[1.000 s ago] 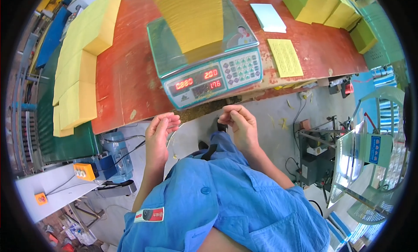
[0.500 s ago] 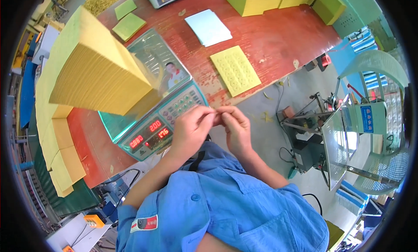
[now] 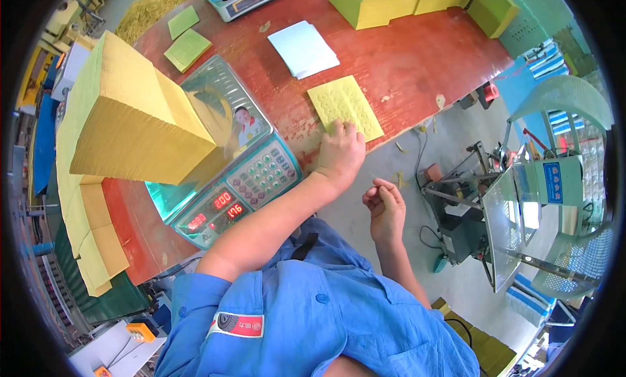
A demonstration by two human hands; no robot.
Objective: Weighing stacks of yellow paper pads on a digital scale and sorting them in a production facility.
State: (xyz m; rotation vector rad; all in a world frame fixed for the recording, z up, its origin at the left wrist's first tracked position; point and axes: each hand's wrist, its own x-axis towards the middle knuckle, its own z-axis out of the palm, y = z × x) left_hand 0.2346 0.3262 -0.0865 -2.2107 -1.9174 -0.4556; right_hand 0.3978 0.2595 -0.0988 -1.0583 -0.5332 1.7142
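Observation:
My left hand (image 3: 342,150) reaches over the red table, its bent fingers close together on the near edge of a yellow embossed paper sheet (image 3: 352,100). The sheet lies flat, with rows of round stamped marks; whether others lie under it I cannot tell. My right hand (image 3: 387,211) hangs beside the table edge, fingers curled and thumb pressed to them; anything inside is hidden. Left of my left forearm stands a teal digital scale (image 3: 264,181) with red lit digits. On its tray sits a tall stack of yellow paper (image 3: 140,139).
A white sheet pile (image 3: 303,49) and small yellow-green pads (image 3: 188,50) lie farther back on the red table (image 3: 417,64). A second scale (image 3: 251,2) and yellow paper blocks (image 3: 375,9) stand behind. At right are a metal machine (image 3: 469,227) and a green chair (image 3: 564,97).
My hands have come apart. The left has moved forward onto the yellow sheet; the right has shifted right and slightly down, away from it.

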